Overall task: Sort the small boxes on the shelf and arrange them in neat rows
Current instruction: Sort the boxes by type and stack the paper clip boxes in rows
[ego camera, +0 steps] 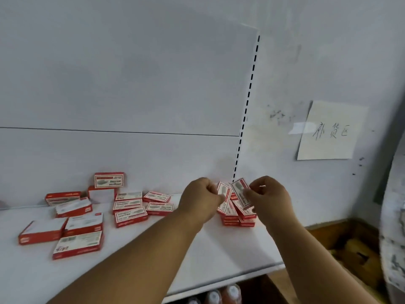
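Several small red-and-white boxes [130,216] lie scattered over the left and middle of the white shelf [219,255]. At the shelf's right end, near the back wall, a short stack of the same boxes [238,221] stands. My left hand [200,199] pinches one tilted box [224,191] just above that stack. My right hand [270,197] pinches another tilted box [240,191] beside it. Both held boxes lean against each other over the stack, and the hands hide part of it.
One box [109,180] stands upright on another box at the back left. A slotted upright [245,110] runs up the back panel. A paper note [331,131] with handwriting hangs on the wall at right. Bottle caps [232,291] show below the shelf edge.
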Motion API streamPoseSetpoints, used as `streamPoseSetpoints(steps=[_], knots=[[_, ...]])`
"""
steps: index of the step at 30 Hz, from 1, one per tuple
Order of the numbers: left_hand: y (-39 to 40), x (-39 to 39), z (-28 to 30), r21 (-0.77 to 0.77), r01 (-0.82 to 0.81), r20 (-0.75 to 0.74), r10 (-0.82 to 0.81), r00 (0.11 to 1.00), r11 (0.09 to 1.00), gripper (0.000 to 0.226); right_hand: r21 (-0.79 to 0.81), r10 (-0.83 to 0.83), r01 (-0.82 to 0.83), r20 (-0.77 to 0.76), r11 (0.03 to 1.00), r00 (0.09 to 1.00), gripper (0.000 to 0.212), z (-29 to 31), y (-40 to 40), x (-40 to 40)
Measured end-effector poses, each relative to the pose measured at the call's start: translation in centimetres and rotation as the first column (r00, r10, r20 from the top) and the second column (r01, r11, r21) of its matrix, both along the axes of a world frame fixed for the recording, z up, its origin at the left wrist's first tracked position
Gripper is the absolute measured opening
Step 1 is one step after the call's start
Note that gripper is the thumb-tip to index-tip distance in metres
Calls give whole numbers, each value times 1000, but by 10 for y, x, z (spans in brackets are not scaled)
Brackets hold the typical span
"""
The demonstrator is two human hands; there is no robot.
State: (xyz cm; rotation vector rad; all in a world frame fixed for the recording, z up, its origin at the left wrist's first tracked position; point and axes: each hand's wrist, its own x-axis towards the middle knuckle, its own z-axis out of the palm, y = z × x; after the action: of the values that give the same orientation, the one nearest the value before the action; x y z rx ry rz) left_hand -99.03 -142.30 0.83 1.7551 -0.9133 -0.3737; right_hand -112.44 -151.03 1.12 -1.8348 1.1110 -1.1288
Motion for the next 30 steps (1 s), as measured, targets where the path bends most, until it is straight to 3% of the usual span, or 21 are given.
streamPoseSetpoints(steps=[6, 10, 13, 19, 22, 30], knots=[[-29, -8, -9, 212, -47, 239, -5, 971, 976, 34, -22, 1, -7, -267, 1000, 964, 16, -16, -42, 1], [-39, -9, -2, 287, -148, 471, -5, 882, 946, 27, -18, 64, -77, -388, 997, 920, 22, -18, -58, -2], [-43, -12, -2, 302, -208, 546, 10, 838, 931, 30, -88, 39, -94, -489, 992, 871, 22, -15, -64, 2], [-43, -13, -6, 352, -134, 464, -48, 885, 926, 27, -183, 24, -121, -458, 976, 889, 6, -14, -56, 12], [-35, -9, -9, 303, -146, 448, -5, 894, 942, 24, -207, 38, -134, -412, 969, 910, 5, -14, -49, 15], [27, 26, -4, 281, -239, 628, 10, 778, 929, 17, -335, 125, -249, -352, 909, 928, 15, -4, 4, 51]])
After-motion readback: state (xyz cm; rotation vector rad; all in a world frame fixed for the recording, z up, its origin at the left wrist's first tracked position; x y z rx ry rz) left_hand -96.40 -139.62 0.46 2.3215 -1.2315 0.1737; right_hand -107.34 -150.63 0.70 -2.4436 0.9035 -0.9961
